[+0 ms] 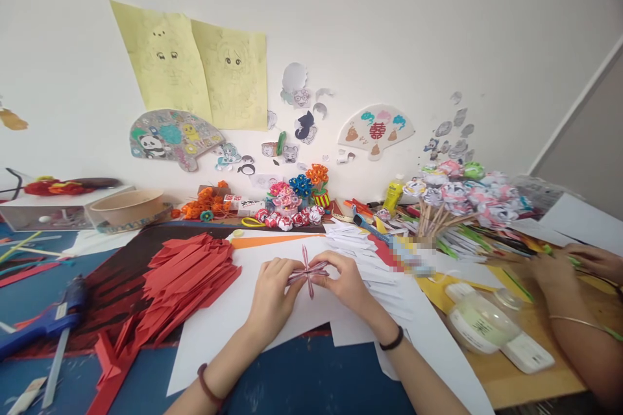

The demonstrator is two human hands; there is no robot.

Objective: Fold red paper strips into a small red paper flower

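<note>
Between my two hands is a small star-shaped piece of folded paper, red and white, its thin points sticking up, down and to both sides. My left hand pinches its left points between thumb and fingers. From the other side my right hand grips the right points the same way. Both hands are above a white paper sheet. To the left lies a heap of folded red paper strips. Folded white paper pieces lie in a row just beyond my right hand.
A blue glue gun lies at the left. Paper flowers on sticks stand at the back right, near a yellow bottle. A clear bottle lies at the right, beside another person's hands. A bowl stands back left.
</note>
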